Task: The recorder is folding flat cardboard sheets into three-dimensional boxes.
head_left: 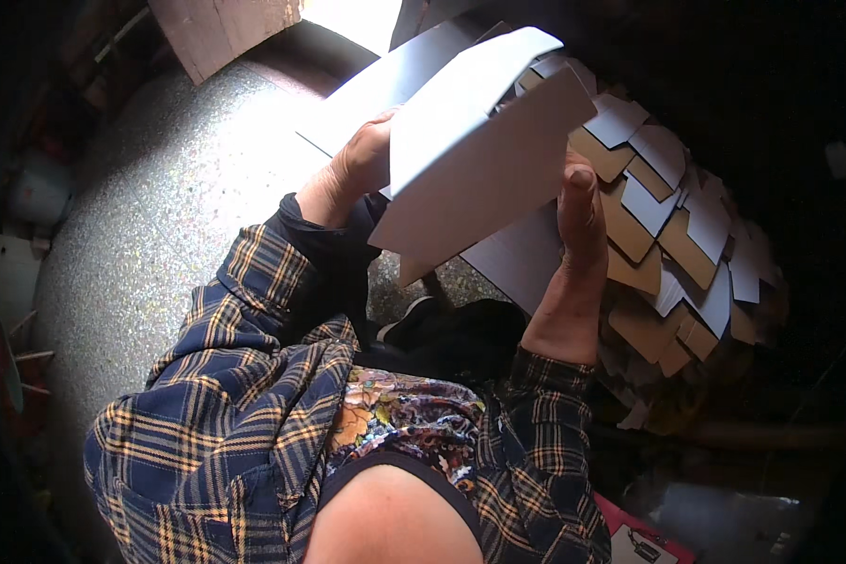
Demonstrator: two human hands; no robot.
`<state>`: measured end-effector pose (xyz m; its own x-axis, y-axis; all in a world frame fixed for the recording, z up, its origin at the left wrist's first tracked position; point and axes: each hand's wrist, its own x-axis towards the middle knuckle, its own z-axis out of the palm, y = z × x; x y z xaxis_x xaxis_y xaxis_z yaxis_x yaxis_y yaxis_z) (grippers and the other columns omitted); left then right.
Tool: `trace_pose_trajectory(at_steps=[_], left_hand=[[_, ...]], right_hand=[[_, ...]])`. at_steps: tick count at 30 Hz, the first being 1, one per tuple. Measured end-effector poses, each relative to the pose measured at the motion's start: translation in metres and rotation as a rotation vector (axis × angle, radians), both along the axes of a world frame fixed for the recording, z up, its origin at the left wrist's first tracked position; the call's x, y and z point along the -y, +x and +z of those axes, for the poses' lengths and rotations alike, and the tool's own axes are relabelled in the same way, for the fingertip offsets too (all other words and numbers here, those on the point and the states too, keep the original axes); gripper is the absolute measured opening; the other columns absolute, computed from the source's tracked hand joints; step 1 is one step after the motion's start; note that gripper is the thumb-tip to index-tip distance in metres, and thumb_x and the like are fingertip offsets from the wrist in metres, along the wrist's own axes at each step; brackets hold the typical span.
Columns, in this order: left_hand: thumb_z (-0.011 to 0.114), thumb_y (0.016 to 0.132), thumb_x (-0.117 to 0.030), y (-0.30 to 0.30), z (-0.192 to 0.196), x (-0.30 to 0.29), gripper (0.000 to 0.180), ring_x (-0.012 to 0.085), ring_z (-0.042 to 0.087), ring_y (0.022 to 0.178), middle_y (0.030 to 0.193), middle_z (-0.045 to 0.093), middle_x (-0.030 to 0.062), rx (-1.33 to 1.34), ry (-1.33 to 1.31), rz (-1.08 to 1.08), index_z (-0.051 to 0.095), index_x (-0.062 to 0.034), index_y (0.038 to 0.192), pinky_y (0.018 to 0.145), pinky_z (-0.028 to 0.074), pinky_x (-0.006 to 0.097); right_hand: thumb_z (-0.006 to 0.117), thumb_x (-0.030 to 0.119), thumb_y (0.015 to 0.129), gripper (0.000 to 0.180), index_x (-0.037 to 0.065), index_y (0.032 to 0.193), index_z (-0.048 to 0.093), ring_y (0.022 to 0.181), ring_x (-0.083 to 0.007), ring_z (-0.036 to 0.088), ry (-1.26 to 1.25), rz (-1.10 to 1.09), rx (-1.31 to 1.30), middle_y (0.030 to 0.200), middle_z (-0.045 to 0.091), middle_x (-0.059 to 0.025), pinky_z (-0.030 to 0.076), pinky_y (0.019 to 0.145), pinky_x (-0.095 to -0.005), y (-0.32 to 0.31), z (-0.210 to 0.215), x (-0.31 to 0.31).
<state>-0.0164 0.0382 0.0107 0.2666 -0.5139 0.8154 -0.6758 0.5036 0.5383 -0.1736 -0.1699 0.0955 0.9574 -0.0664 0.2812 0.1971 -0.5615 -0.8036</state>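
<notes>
A partly folded white cardboard box point(484, 174) is held up in front of me, tilted, with its panels bent along creases. My left hand point(364, 155) grips its left side, the fingers mostly hidden behind the board. At the right side, my right hand point(583, 211) holds the box with its thumb up near the edge; its other fingers are largely out of sight. Another flat white cardboard sheet point(385, 89) shows behind the box on the far left. Below the box, a further pale panel point(517, 254) slopes between my hands; whether it belongs to the box I cannot tell.
To the right rises a large pile of overlapping white and brown cardboard pieces point(672, 226). Speckled floor point(160, 207) stretches out on the left, brightly lit. A wooden board point(221, 33) stands at the far left, and a whitish bucket point(42, 183) sits by the left rim.
</notes>
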Motion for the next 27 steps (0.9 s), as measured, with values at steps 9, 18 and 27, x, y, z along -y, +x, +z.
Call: trace_pose_trajectory(at_steps=[9, 18, 27], left_hand=[[0.056, 0.085, -0.006, -0.001, 0.006, 0.016, 0.020, 0.0322, 0.064, 0.089, 0.093, 0.064, 0.0176, 0.272, 0.075, 0.182, 0.060, 0.0042, 0.102, 0.077, 0.051, 0.040], [0.043, 0.100, -0.032, -0.023, 0.014, 0.013, 0.040, 0.0108, 0.063, 0.086, 0.099, 0.065, 0.0093, -0.703, 0.301, -0.094, 0.054, -0.0023, 0.124, 0.073, 0.054, 0.024], [0.046, 0.099, -0.029, -0.026, 0.005, 0.024, 0.043, 0.0214, 0.058, 0.110, 0.118, 0.061, 0.0165, -0.479, 0.308, 0.145, 0.048, -0.0022, 0.132, 0.095, 0.045, 0.031]], right_hand=[[0.050, 0.060, 0.086, 0.074, -0.007, 0.114, 0.060, 0.103, -0.0188, 0.054, 0.302, 0.009, 0.099, 0.114, 0.059, -0.0115, 0.043, 0.085, -0.0327, -0.010, 0.004, -0.025], [0.061, 0.023, 0.087, 0.039, -0.005, 0.113, 0.062, 0.098, -0.0145, 0.058, 0.446, 0.076, 0.127, 0.105, 0.065, -0.0079, 0.046, 0.085, -0.0314, -0.006, 0.001, -0.012], [0.059, 0.030, 0.088, 0.045, -0.002, 0.120, 0.057, 0.106, -0.0172, 0.057, 0.583, -0.107, 0.319, 0.112, 0.062, -0.0080, 0.041, 0.094, -0.0320, 0.008, -0.040, 0.003]])
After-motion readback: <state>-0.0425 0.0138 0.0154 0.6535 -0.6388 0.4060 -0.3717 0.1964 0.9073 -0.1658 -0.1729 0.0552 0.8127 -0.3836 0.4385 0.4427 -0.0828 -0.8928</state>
